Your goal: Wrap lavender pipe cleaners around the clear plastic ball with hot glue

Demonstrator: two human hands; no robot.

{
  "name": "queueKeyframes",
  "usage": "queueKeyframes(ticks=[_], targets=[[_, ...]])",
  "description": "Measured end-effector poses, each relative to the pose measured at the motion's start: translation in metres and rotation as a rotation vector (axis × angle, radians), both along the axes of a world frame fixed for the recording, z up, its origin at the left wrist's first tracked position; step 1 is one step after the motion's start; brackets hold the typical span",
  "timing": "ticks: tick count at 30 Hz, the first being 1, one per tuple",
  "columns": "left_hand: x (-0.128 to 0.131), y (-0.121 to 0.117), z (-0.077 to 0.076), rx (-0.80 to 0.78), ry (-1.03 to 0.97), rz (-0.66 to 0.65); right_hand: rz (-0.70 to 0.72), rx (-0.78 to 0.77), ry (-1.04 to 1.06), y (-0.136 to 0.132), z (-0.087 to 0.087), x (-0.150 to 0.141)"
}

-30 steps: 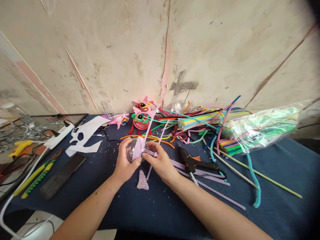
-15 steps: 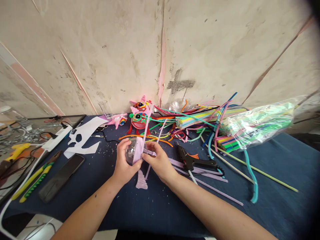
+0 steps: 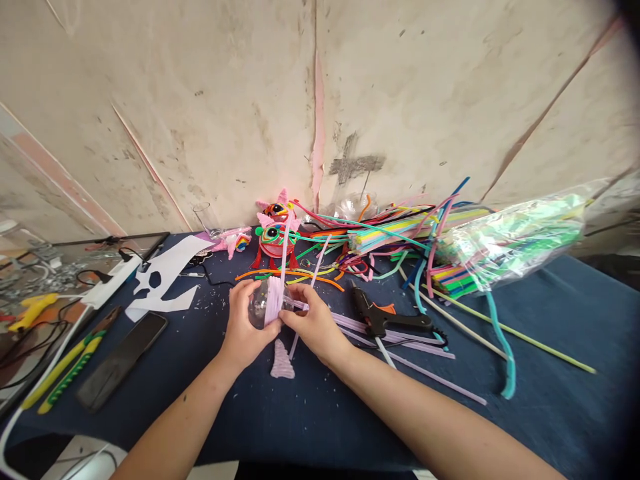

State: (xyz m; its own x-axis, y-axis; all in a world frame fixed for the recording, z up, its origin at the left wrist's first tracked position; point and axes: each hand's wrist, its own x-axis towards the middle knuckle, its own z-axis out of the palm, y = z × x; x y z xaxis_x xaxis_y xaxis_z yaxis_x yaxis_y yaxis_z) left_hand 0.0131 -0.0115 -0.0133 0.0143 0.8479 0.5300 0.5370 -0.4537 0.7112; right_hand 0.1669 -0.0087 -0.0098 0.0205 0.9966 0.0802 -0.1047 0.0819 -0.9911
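The left hand [image 3: 246,328] and right hand [image 3: 316,323] kept their fingers around the clear plastic ball [image 3: 258,304]; the lilac pipe cleaner [image 3: 285,257] stood more upright.

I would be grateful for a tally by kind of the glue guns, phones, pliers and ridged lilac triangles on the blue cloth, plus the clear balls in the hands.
Black glue gun: 1
Phone: 1
Pliers: 1
Ridged lilac triangle: 1
Held clear ball: 1
Total: 5
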Motion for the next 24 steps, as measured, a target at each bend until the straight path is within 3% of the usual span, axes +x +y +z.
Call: queueKeyframes(ticks=[5, 10, 24], targets=[[0.0007, 0.0002, 0.0000, -0.040, -0.008, -0.074, -0.004, -0.006, 0.003, 0.0004, 0.0004, 0.0007], [0.0002, 0.0004, 0.0055, -0.034, 0.114, -0.037, 0.015, 0.000, -0.017, 0.0011, 0.0003, 0.0016], [0.0043, -0.0021, 0.0014, 0.056, 0.160, 0.005, 0.025, 0.139, -0.149, -0.0010, 0.0034, 0.0073]])
